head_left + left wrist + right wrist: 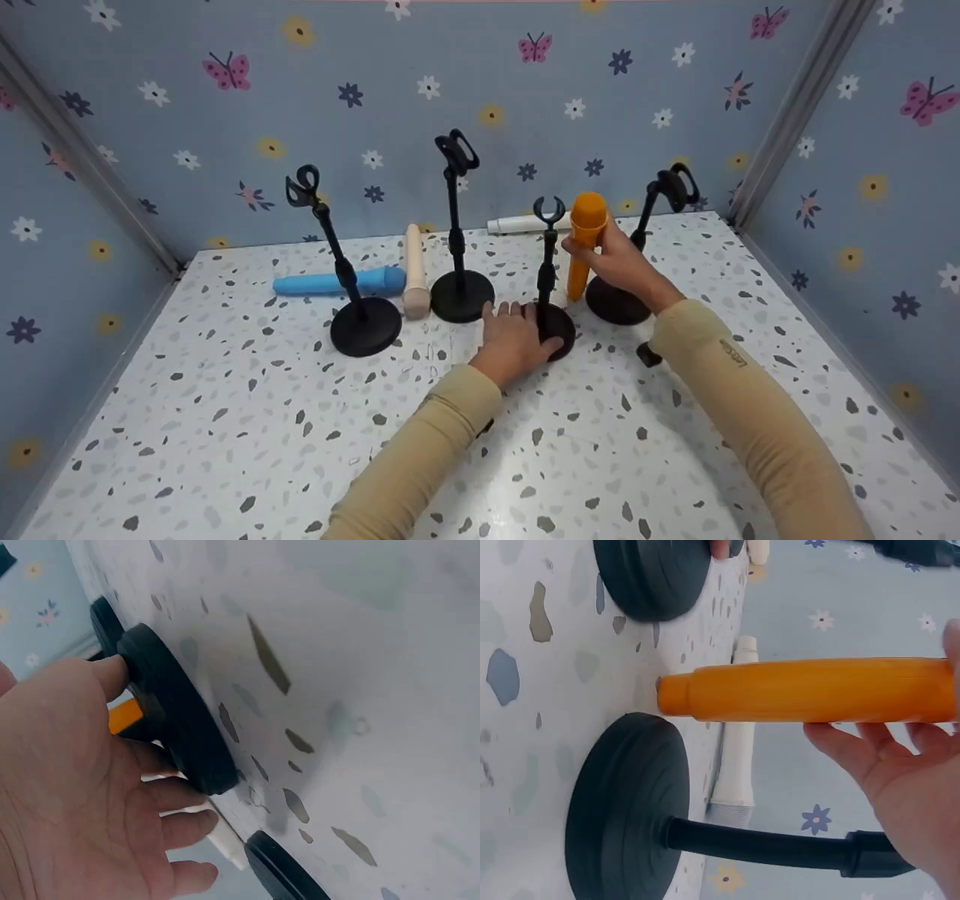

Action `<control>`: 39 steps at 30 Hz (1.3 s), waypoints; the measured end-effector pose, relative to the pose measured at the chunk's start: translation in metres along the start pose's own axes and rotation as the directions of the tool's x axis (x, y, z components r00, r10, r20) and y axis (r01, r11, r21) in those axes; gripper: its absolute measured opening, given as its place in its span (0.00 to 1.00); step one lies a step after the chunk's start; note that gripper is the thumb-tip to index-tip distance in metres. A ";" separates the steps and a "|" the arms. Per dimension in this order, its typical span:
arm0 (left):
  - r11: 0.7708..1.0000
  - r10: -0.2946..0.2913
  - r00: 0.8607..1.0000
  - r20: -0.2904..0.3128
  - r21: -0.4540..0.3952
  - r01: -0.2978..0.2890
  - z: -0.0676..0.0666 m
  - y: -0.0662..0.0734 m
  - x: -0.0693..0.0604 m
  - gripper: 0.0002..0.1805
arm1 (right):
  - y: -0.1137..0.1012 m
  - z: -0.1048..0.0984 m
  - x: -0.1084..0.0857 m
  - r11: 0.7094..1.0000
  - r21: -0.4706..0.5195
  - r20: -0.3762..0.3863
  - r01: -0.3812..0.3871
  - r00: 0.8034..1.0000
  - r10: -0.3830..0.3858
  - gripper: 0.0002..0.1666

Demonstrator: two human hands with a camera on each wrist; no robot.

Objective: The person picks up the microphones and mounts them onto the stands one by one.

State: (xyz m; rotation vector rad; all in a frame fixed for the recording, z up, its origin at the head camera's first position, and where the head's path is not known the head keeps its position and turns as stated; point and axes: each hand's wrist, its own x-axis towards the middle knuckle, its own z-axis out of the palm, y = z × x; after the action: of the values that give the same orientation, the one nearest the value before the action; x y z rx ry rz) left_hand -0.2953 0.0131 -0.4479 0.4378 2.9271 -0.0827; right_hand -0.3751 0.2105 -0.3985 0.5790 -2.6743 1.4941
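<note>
In the head view, my right hand (pixel 622 259) grips an orange microphone (pixel 579 277) near its head. The microphone is upright, its tail end low by the table. In the right wrist view, the fingers of my right hand (pixel 922 787) wrap the orange body (pixel 817 690). My left hand (pixel 514 341) holds the round base (pixel 559 330) of a short black microphone stand (pixel 547 277), whose clip on top holds nothing. From the left wrist, my left hand (pixel 97 772) shows its thumb and fingers about the edge of that base (pixel 180 712).
Beside the right hand stands another black stand (pixel 619 300); two more stands (pixel 365 330) (pixel 461 296) are to the left. A blue microphone (pixel 315 283), a beige microphone (pixel 415 262) and a white microphone (pixel 517 224) lie near the patterned back wall (pixel 420 150).
</note>
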 end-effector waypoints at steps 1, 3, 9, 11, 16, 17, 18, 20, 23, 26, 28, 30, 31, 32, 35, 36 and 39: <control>1.000 0.002 1.000 -0.008 0.010 -0.002 0.000 -0.001 -0.005 0.49 | 0.000 -0.001 -0.001 1.000 -0.015 0.012 -0.011 1.000 0.011 0.42; 1.000 0.007 1.000 -0.017 0.021 -0.006 0.002 -0.005 -0.013 0.50 | 0.002 -0.002 -0.002 0.998 -0.046 0.043 -0.042 0.998 0.044 0.40; 0.996 0.080 0.997 -0.015 -0.044 -0.081 0.004 -0.025 -0.026 0.50 | 0.013 -0.002 -0.008 0.987 -0.108 0.111 -0.123 0.985 0.135 0.34; 0.978 0.132 0.989 -0.060 -0.157 -0.140 0.004 -0.032 -0.025 0.44 | 0.016 -0.003 -0.010 0.987 -0.118 0.122 -0.113 0.984 0.127 0.32; 0.765 0.228 0.939 -0.259 -0.549 -0.337 0.005 -0.039 -0.012 0.20 | 0.016 -0.004 -0.016 0.990 -0.124 0.130 -0.069 0.988 0.085 0.28; 0.705 0.229 0.930 -0.288 -0.610 -0.362 0.006 -0.038 -0.010 0.18 | 0.016 -0.003 -0.017 0.990 -0.125 0.132 -0.062 0.988 0.078 0.27; 0.658 0.222 0.925 -0.309 -0.652 -0.376 0.007 -0.038 -0.008 0.16 | 0.015 -0.003 -0.018 0.990 -0.128 0.132 -0.059 0.988 0.076 0.27; 0.595 0.197 0.920 -0.338 -0.705 -0.386 0.010 -0.037 -0.006 0.15 | 0.014 -0.003 -0.019 0.990 -0.133 0.131 -0.053 0.989 0.071 0.27; 0.587 0.163 0.919 -0.358 -0.714 -0.382 0.012 -0.037 -0.005 0.14 | 0.011 -0.002 -0.021 0.992 -0.119 0.135 -0.041 0.989 0.057 0.27; 0.611 0.154 0.921 -0.357 -0.699 -0.373 0.013 -0.040 -0.006 0.12 | 0.007 -0.002 -0.022 0.994 -0.103 0.140 -0.031 0.989 0.045 0.27; 0.626 0.156 0.924 -0.349 -0.689 -0.366 0.012 -0.043 -0.007 0.11 | 0.004 -0.003 -0.023 0.996 -0.091 0.146 -0.025 0.988 0.039 0.27; 0.638 0.159 0.926 -0.342 -0.681 -0.361 0.013 -0.045 -0.010 0.10 | 0.002 -0.003 -0.023 0.996 -0.083 0.152 -0.021 0.988 0.034 0.28; 0.642 0.159 0.927 -0.341 -0.677 -0.359 0.013 -0.046 -0.011 0.10 | 0.000 -0.003 -0.024 0.997 -0.076 0.156 -0.016 0.987 0.028 0.27; 0.649 0.160 0.927 -0.339 -0.672 -0.358 0.013 -0.048 -0.013 0.10 | -0.001 -0.002 -0.024 0.997 -0.071 0.159 -0.013 0.987 0.024 0.27; 0.663 0.166 0.926 -0.340 -0.656 -0.360 0.014 -0.052 -0.017 0.10 | -0.005 -0.002 -0.028 0.998 -0.062 0.167 0.007 0.986 0.003 0.26; 0.669 0.168 0.925 -0.342 -0.649 -0.362 0.014 -0.053 -0.019 0.10 | -0.006 -0.002 -0.029 0.998 -0.061 0.170 0.015 0.985 -0.005 0.25; 0.683 0.180 0.921 -0.346 -0.630 -0.370 0.015 -0.057 -0.023 0.09 | -0.011 -0.002 -0.035 0.997 -0.064 0.175 0.036 0.984 -0.024 0.25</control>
State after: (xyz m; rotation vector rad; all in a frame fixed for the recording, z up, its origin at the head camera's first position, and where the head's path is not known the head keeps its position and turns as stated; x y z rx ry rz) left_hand -0.2883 -0.0493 -0.4570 0.7886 2.7836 1.1531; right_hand -0.3393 0.2181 -0.3958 0.7764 -2.8173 1.4013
